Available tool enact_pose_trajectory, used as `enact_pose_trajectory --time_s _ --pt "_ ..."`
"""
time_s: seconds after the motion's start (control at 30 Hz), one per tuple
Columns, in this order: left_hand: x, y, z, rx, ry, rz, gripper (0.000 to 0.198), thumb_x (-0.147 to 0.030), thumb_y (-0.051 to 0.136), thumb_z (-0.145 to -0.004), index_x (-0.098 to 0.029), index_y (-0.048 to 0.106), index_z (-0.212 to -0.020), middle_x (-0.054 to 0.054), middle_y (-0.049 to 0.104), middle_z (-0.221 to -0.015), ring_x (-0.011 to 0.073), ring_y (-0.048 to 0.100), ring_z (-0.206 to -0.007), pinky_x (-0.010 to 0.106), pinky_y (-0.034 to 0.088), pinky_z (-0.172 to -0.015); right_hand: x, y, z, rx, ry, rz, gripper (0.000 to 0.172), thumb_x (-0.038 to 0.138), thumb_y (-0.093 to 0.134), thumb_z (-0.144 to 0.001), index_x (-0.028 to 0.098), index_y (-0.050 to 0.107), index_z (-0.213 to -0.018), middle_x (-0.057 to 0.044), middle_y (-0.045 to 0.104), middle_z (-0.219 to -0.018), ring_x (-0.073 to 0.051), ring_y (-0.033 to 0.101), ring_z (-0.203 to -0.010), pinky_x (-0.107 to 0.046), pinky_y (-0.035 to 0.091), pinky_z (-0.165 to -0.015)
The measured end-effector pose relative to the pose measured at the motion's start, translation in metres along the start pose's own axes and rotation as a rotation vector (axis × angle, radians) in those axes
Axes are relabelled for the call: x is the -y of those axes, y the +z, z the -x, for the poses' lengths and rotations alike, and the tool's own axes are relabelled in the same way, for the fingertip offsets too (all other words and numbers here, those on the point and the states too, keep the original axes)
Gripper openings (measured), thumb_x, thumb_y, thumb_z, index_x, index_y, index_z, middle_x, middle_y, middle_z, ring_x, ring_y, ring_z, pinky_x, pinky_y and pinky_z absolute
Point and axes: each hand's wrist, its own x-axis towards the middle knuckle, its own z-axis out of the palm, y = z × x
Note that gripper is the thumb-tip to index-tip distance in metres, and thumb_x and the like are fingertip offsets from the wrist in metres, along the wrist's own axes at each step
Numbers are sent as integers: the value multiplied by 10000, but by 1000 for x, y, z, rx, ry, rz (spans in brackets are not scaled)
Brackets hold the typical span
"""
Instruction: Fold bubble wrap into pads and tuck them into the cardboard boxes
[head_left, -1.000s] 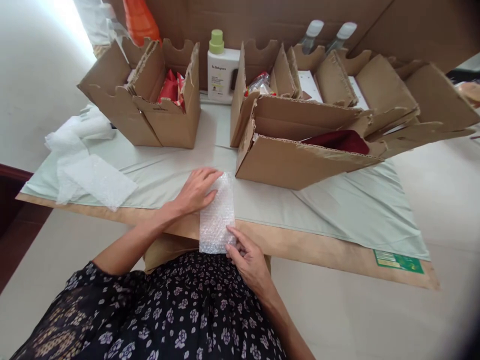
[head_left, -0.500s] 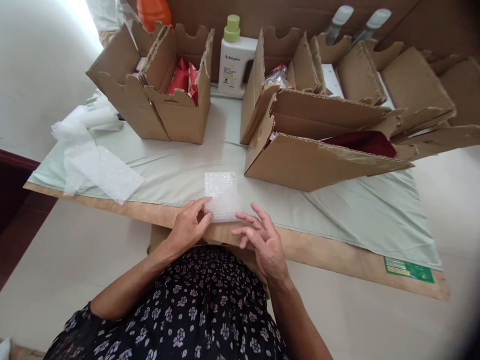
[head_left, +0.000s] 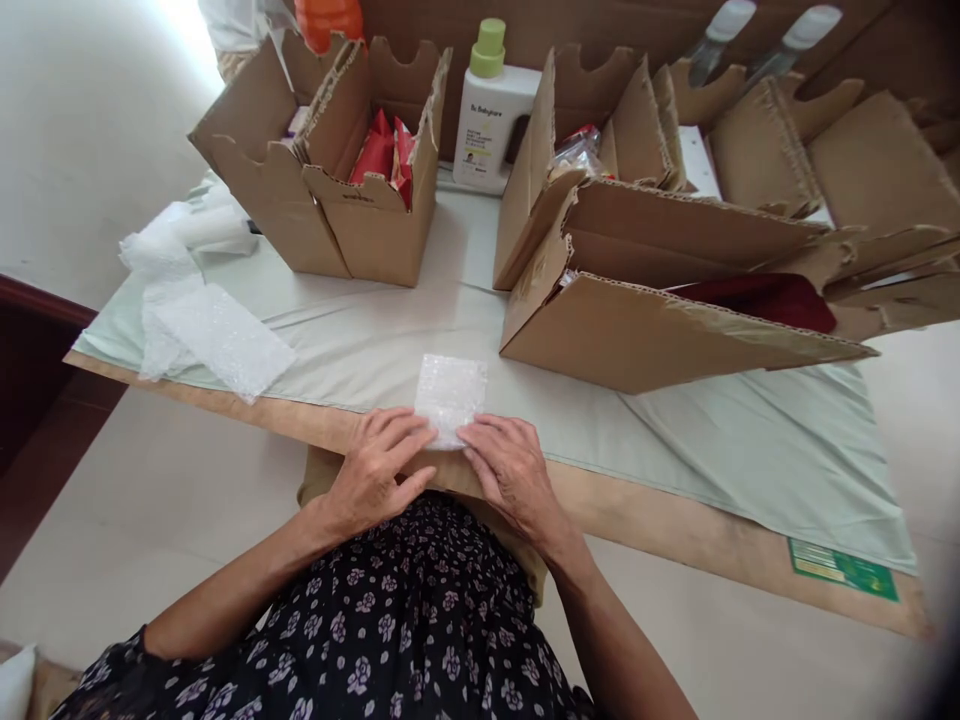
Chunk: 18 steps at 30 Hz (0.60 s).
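A small square piece of bubble wrap (head_left: 450,385) lies flat at the front edge of the cloth-covered table. My left hand (head_left: 382,465) lies over its lower left corner, fingers stretched out on the wrap and thumb held apart. At the lower right corner, my right hand (head_left: 514,470) touches the wrap with its fingertips. Its fingers are stretched and side by side, the thumb just below them. Neither hand grips the wrap. Whether anything is inside the wrap I cannot tell.
Cardboard boxes (head_left: 379,225) with red packets stand at back left. A long low carton (head_left: 675,340) holding dark red cloth stands right. Between them is a white detergent bottle (head_left: 484,130) with a green cap. More bubble wrap (head_left: 225,340) lies left.
My right hand has come down from above the table onto the wrap's lower right corner. My left fingers have flattened over the lower left corner. The view has shifted slightly.
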Motion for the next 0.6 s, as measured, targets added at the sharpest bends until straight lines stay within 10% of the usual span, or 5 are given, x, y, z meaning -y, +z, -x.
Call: enact_pose_trajectory --time_s 0.17,0.27,0.4,0.6 --pt "9 8 -13 21 -188 35 217 -195 601 -971 -165 722 -1149 59 758 -866 218 674 -818 394 543 -811 1 0 -7 -54 150 -19 269 270 525 -1048 230 684 -1262 -80 782 -1139 -242 700 -1027 -420 527 -910" --pt "18 17 -29 54 -263 -69 281 -200 637 -933 -141 723 -1193 78 753 -859 246 678 -822 417 537 -815 1 4 -3 -215 150 140 284 278 559 -1030 235 664 -1290 -112 737 -1257 -279 656 -1171 -451 495 -967" --pt "23 19 -36 37 -308 -105 277 -241 641 -929 -150 719 -1180 115 747 -987 271 680 -929 442 528 -878 0 11 0 -114 12 202 262 207 622 -983 233 685 -1236 -96 738 -1286 -295 616 -1256 -471 453 -1030" --pt "8 -1 -11 -116 -723 566 470 -443 672 -909 -154 631 -1278 116 725 -1107 231 696 -974 405 577 -891 -4 19 -11 -201 160 -22 213 242 576 -1015 230 732 -1159 -67 799 -1085 -261 691 -1110 -443 497 -980"
